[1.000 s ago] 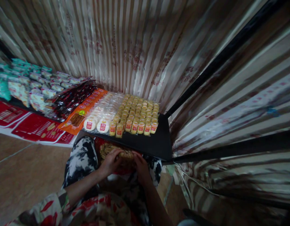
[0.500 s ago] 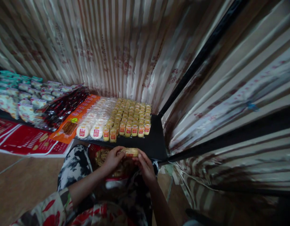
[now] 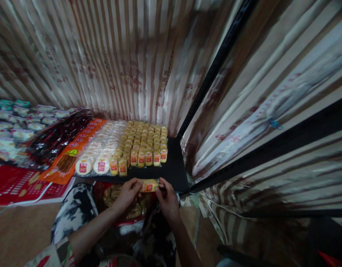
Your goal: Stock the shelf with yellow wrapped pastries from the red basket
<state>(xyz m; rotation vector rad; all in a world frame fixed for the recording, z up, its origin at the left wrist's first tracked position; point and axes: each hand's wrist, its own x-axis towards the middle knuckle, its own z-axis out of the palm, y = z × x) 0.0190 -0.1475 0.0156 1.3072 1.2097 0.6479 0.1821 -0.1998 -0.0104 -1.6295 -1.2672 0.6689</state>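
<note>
A small yellow snack packet [image 3: 149,185] with a red label is held between both my hands, just in front of the black shelf [image 3: 172,170]. My left hand [image 3: 128,194] pinches its left end and my right hand [image 3: 166,199] pinches its right end. Below my hands, on my lap, lies an open bag [image 3: 123,202] with more brown packets. On the shelf stand rows of yellow packets [image 3: 145,142] and round white packets [image 3: 104,148].
Left of these lie an orange package [image 3: 72,152], dark red packets [image 3: 55,137] and pale green-white packets [image 3: 15,122]. A striped curtain [image 3: 118,59] hangs behind. A black frame post [image 3: 212,70] rises at the shelf's right corner. Red printed sheets [image 3: 12,185] lie lower left.
My hands have lifted one yellow packet out of the bag on my lap and brought it up toward the shelf's front edge. The view has shifted left and up.
</note>
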